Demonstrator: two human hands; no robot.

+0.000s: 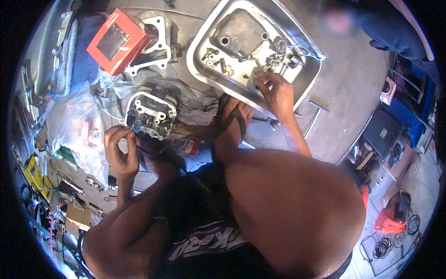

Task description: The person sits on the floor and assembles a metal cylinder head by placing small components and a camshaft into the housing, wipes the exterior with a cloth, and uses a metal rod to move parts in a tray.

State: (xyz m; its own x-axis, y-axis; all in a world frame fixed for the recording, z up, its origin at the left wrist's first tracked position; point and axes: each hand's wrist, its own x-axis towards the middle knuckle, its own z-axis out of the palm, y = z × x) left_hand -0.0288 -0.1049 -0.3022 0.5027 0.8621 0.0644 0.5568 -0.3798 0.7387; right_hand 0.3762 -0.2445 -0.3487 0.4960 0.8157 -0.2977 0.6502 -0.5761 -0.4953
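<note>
My left hand (pixel 121 149) is closed in a pinch beside the near-left edge of a metal engine cylinder head (pixel 151 116), its thumb and forefinger together. Whatever may be between those fingertips is too small to make out. Over the near side of a white-rimmed metal tray (pixel 197 67), my right hand (pixel 278 95) has its fingertips drawn together near a greyish patch I cannot identify. In the tray lie a grey engine cover (pixel 241 33), a heap of dark small metal parts (pixel 281 53) and several rings and bolts (pixel 218 63).
A red box (pixel 116 42) stands by a flat metal gasket (pixel 160 44) on blue-grey cloth (pixel 118 88). Clear plastic bags (pixel 81 132) lie on the left. A T-handle wrench (pixel 316 114) rests right of the tray. Another person's dark sleeve (pixel 395 32) shows at the upper right.
</note>
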